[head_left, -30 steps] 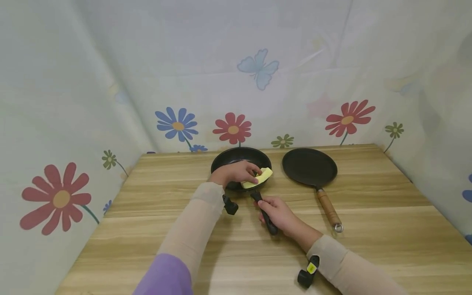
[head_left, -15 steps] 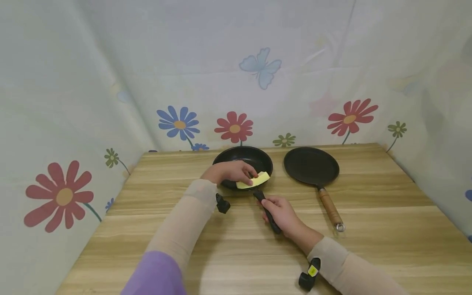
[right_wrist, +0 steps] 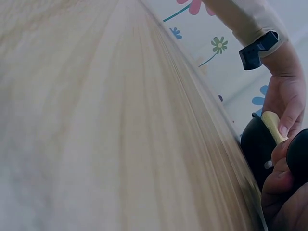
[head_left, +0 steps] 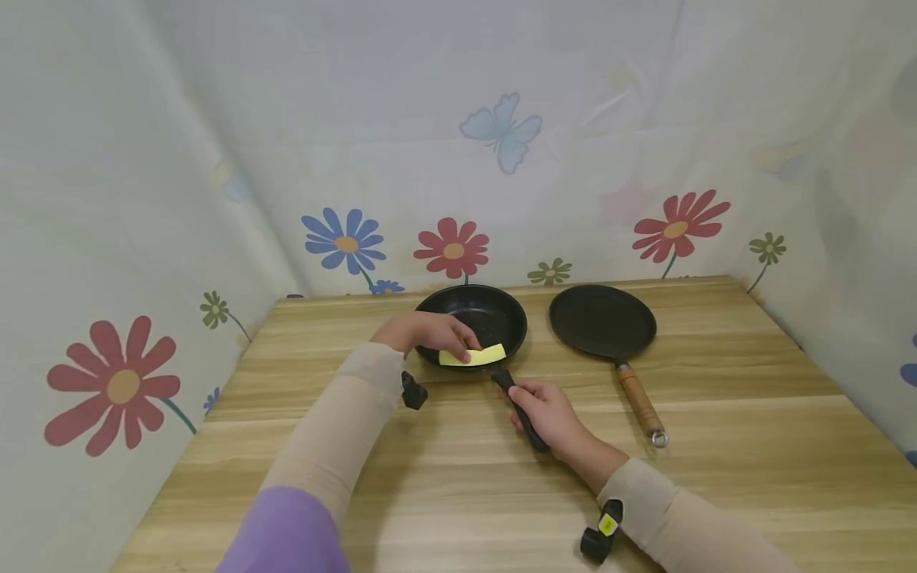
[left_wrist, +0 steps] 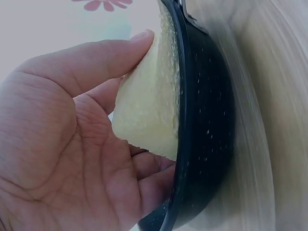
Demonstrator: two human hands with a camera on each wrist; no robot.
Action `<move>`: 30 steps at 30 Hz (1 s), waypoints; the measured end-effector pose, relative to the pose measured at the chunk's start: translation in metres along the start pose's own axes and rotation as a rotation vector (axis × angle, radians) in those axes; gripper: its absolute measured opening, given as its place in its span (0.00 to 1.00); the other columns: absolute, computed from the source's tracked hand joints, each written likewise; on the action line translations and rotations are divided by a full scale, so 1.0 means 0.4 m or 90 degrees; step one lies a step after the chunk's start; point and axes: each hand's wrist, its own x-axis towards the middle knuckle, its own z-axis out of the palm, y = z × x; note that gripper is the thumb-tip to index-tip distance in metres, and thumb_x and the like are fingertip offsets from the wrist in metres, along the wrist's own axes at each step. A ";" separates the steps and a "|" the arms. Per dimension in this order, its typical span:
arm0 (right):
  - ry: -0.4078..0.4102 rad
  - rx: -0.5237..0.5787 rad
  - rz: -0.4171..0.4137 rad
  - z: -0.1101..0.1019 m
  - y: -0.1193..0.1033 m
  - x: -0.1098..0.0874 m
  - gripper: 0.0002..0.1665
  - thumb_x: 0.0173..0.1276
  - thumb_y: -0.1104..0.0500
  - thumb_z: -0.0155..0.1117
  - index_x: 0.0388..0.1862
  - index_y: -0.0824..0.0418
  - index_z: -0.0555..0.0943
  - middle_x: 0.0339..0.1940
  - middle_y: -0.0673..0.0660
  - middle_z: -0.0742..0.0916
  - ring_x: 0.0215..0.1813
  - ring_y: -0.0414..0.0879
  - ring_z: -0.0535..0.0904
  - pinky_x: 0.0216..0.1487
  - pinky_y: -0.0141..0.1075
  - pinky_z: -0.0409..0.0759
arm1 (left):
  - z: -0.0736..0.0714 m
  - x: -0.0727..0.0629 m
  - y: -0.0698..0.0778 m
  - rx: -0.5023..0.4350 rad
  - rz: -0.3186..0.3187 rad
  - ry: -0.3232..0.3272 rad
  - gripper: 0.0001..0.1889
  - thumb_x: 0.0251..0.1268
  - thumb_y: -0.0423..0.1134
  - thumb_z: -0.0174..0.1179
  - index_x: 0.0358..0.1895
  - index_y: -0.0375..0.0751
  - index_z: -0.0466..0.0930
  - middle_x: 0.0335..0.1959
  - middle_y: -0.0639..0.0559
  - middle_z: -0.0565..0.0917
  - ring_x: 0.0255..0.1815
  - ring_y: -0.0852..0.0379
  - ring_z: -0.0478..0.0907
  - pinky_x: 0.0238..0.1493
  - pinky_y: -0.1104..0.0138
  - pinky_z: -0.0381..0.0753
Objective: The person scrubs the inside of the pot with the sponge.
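My left hand (head_left: 430, 330) reaches into the deep black frying pan (head_left: 496, 317) and pinches a yellow sponge (head_left: 485, 356). The sponge lies along the pan's near wall, close to the handle. Seen from the left wrist, my thumb presses the sponge's (left_wrist: 147, 103) near face, and the other fingers pass behind it, partly hidden by the sponge and the pan's dark speckled side (left_wrist: 209, 110). With my right hand (head_left: 550, 415) I grip the pan's black handle (head_left: 528, 422), thumb on top. The right wrist view catches only part of this grip at its right edge.
A flat black griddle pan (head_left: 602, 320) with a wooden handle (head_left: 640, 402) lies to the right of the frying pan. Both pans rest on a wood-grain table (head_left: 752, 446). Flower-printed cloth (head_left: 573, 159) stands behind the table and at its sides.
My left hand has drawn the sponge leftward along the near side of the frying pan, uncovering more of the pan's inside. The right hand keeps its grip, nearly still.
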 end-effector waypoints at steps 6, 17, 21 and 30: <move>0.005 -0.008 0.005 0.001 -0.006 -0.002 0.18 0.77 0.61 0.54 0.51 0.78 0.80 0.17 0.53 0.78 0.22 0.43 0.74 0.25 0.32 0.72 | -0.012 -0.022 0.004 0.026 -0.011 -0.010 0.16 0.69 0.41 0.63 0.58 0.51 0.84 0.66 0.51 0.77 0.67 0.51 0.71 0.70 0.52 0.67; 0.013 -0.018 0.000 -0.001 0.003 0.001 0.18 0.77 0.61 0.54 0.50 0.78 0.80 0.18 0.54 0.79 0.22 0.43 0.74 0.25 0.32 0.72 | -0.023 -0.042 0.009 0.104 -0.075 -0.006 0.14 0.69 0.37 0.64 0.54 0.55 0.86 0.66 0.49 0.77 0.69 0.48 0.70 0.70 0.52 0.67; 0.014 -0.019 0.001 0.000 0.002 0.002 0.19 0.77 0.61 0.55 0.51 0.78 0.81 0.18 0.54 0.79 0.22 0.43 0.75 0.26 0.32 0.73 | -0.025 -0.046 0.011 0.136 -0.097 -0.001 0.13 0.68 0.36 0.64 0.51 0.58 0.87 0.68 0.49 0.76 0.71 0.46 0.68 0.70 0.51 0.66; 0.023 -0.018 0.006 0.000 0.002 0.002 0.18 0.77 0.61 0.55 0.51 0.76 0.81 0.20 0.53 0.81 0.23 0.43 0.76 0.27 0.33 0.75 | -0.025 -0.053 -0.004 0.175 -0.120 0.028 0.13 0.65 0.34 0.66 0.46 0.60 0.88 0.66 0.51 0.77 0.65 0.50 0.69 0.69 0.50 0.68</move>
